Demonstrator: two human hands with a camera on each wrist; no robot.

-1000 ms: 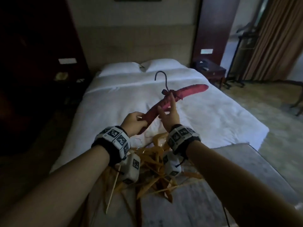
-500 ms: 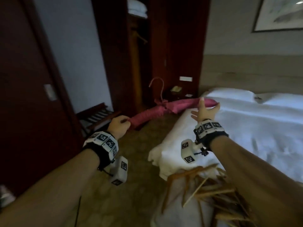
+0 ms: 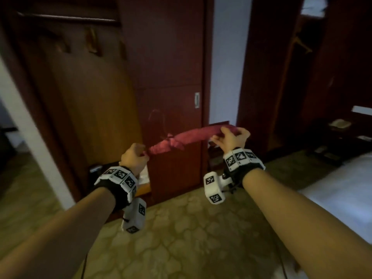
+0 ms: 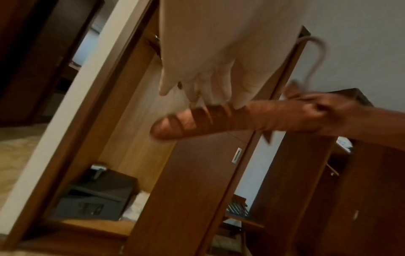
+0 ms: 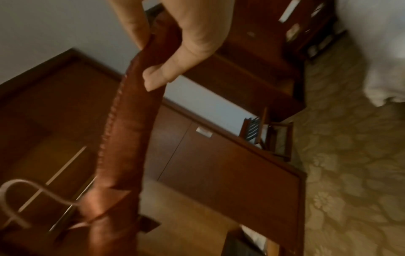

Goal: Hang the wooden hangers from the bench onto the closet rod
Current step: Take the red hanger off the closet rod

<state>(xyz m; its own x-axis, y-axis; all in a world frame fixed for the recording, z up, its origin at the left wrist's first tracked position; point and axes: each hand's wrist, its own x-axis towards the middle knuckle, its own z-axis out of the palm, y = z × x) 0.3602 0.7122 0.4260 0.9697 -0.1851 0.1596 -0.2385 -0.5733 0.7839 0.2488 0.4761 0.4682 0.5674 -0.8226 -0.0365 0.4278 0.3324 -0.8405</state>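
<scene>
- The red fabric-padded hanger (image 3: 187, 137) with a thin metal hook (image 3: 159, 122) is held level in the air in front of the dark red-brown closet door (image 3: 171, 77), one hand at each end.
- The left hand (image 3: 133, 158) has its fingers curled round the hanger's left end; the left wrist view shows those fingers (image 4: 219, 84) lying over the padded tip (image 4: 175, 124).
- The right hand (image 3: 231, 137) pinches the right end; the right wrist view shows the thumb (image 5: 173, 67) pressed on the fabric.
- Only the head view shows the closet rod (image 3: 66, 18), high up at the left, with wooden hangers (image 3: 92, 40) on it.
- Only the left wrist view shows a dark safe box (image 4: 92, 199) on the closet floor.
- A white bed (image 3: 342, 190) lies at the right on patterned carpet (image 3: 191, 238).
</scene>
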